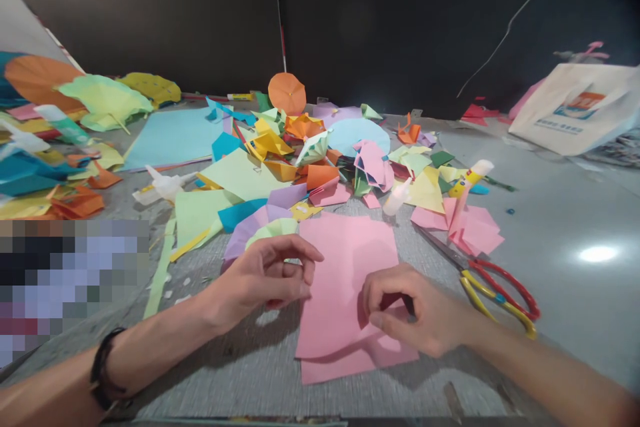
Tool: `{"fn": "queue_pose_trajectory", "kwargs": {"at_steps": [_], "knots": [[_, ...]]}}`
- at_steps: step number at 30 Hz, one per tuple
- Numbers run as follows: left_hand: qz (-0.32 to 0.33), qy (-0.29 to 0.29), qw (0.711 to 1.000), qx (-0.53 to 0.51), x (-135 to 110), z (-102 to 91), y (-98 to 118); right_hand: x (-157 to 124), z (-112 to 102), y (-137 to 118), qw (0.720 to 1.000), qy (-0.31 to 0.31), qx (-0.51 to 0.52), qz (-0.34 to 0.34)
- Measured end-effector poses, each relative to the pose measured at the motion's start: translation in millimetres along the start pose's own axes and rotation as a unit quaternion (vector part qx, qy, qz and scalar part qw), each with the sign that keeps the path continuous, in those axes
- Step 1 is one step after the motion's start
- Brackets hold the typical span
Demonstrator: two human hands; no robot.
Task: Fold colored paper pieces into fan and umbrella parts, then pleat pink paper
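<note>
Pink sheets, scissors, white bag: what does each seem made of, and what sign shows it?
Pink sheets: matte paper, by their thin edges and soft creases. Scissors: blades seem metal, by their dull grey; red and yellow handles probably glossy plastic, by their shine. White bag: smooth and matte, perhaps fabric or paper; no weave can be made out.

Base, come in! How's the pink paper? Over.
Left hand loosely curled at left edge of pink paper. Right hand curled over its right side, grip unclear. Paper layered, lower edges offset. Scissors beside it, not on top.
</note>
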State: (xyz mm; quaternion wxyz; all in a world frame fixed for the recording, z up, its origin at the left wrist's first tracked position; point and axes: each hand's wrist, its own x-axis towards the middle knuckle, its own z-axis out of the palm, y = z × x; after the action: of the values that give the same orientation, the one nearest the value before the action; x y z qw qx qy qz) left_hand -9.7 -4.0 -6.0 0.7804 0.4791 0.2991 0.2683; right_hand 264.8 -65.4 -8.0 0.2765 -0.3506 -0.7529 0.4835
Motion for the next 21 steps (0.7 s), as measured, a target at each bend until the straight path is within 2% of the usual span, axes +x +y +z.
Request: {"fn": "queue_pose_trajectory", "kwargs": {"at_steps": [8,12,17,21], "knots": [[0.016,-0.065,0.998,0.004,-0.5,-8.7,-17.0,0.4,-0.6,-0.4,1.0,-0.003,-0.01,0.006],[0.006,-0.082,0.996,0.023,-3.0,-6.6,-16.8,-0.4,0.1,-0.3,1.0,-0.004,-0.002,0.008],[0.006,-0.089,0.995,0.053,-5.2,2.0,-8.4,-0.2,0.5,-2.0,1.0,-0.008,-0.011,-0.002],[0.016,-0.072,0.995,0.06,-4.2,1.1,-9.1,0.2,0.4,-1.7,1.0,-0.01,-0.008,0.001]]}}
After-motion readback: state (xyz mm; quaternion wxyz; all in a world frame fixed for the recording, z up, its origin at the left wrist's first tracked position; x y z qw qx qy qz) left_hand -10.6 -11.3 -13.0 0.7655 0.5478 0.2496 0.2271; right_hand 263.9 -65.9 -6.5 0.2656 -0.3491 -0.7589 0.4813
